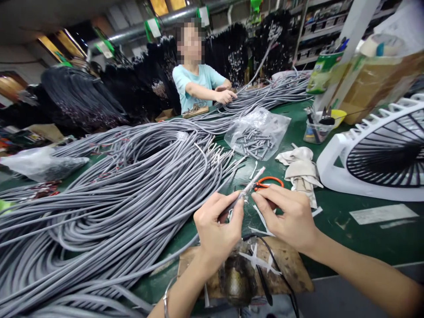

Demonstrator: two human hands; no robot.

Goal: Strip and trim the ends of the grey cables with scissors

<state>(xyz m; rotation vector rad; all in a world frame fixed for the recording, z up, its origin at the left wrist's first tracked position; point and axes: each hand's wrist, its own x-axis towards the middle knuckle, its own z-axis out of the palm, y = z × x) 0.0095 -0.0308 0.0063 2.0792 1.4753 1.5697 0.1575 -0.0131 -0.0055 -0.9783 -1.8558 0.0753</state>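
Observation:
My left hand (218, 223) pinches a grey cable between thumb and forefinger. The cable's stripped end (253, 181) points up and away, pale and silvery, with fine loose strands near the edge of the grey jacket. Just to the right of it is my right hand (291, 216), thumb and forefinger pressed together; what they hold, if anything, is too small to make out. Behind the fingertips lies a tool with an orange loop handle (274, 179), partly hidden. A large heap of grey cables (132, 190) fills the left side, many with stripped pale ends.
A clear plastic bag (256, 134) of short grey tubes lies ahead. To the right are a crumpled cloth (300, 170), a white fan (380, 154) and a tool cup (318, 128). A stained board (291, 265) sits below my hands. Across the table, a person handles cables.

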